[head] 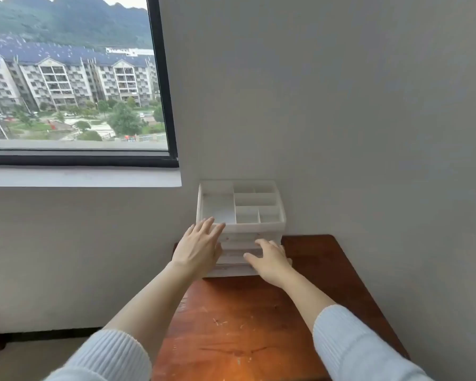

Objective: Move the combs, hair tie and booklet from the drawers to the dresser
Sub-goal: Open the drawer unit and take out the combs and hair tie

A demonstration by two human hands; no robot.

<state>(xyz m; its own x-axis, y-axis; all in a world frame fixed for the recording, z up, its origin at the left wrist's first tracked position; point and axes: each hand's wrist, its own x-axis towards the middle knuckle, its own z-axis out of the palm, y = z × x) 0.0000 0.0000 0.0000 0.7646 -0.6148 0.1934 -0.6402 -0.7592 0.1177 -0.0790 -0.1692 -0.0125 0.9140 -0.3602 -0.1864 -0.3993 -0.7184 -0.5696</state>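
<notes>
A white plastic drawer organizer [258, 226] stands at the far end of the brown wooden dresser top [239, 325], against the wall. Its top tray has several empty compartments. Below that are closed drawers, whose contents are hidden. My left hand [197, 247] is at the organizer's front left corner, fingers spread and holding nothing. My right hand [269, 261] reaches to the drawer fronts on the right, fingers apart, fingertips at a drawer front. No comb, hair tie or booklet shows.
A grey wall runs close along the dresser's right side and behind the organizer. A window with a black frame [165, 105] and a sill [80, 177] is up on the left. The floor lies left of the dresser.
</notes>
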